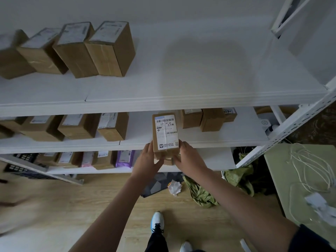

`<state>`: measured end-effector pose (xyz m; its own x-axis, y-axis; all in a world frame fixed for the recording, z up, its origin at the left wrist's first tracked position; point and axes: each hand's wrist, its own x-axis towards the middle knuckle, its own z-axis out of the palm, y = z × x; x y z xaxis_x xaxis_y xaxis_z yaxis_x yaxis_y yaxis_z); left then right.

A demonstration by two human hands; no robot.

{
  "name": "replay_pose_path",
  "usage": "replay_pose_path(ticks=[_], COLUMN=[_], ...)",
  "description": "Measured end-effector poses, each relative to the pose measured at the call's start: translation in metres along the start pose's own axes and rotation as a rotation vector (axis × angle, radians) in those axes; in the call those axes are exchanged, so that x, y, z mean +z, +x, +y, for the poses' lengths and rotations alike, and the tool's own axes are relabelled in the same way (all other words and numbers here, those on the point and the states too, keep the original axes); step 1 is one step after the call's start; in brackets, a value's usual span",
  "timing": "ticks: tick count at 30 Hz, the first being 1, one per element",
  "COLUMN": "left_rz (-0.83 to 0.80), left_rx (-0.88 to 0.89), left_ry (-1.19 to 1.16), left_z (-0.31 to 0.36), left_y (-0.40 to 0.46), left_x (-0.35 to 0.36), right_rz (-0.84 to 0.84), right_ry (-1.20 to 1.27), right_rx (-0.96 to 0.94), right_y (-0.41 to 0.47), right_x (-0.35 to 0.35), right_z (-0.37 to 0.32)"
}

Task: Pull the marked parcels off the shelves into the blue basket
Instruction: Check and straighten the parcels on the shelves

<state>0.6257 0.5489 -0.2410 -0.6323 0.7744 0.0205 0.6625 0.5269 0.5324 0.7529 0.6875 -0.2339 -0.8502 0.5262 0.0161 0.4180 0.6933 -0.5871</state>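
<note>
The white shipping label [166, 131] on the cardboard box [165, 137] held at the middle shelf carried barcodes, the code "530 B7 A4" and the characters "东石楼". Its smaller print was too fine to read. Labels on the other boxes were blurred.

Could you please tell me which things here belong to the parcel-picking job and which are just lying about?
Job:
- labelled box, held between left hand and right hand
- shelf boxes
- purple parcel
- blue basket: not in view

Lying about:
- white cord
- crumpled paper
- green cloth
</note>
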Motion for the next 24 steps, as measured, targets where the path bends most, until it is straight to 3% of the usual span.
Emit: replay_pose_path(ticks=[16, 24], left_rz=[-0.032, -0.078], left_rx=[-0.038, -0.06], left_ry=[-0.049, 0.053], left_z=[-0.094, -0.137], left_y=[0.066, 0.113], left_x=[-0.029, -0.054], right_rz=[-0.12, -0.118], right_ry=[0.053, 0.013], right_rx=[0.107, 0.123], right_y=[0.105, 0.159], right_x=[0.062, 0.079], right_z=[-0.044, -0.07])
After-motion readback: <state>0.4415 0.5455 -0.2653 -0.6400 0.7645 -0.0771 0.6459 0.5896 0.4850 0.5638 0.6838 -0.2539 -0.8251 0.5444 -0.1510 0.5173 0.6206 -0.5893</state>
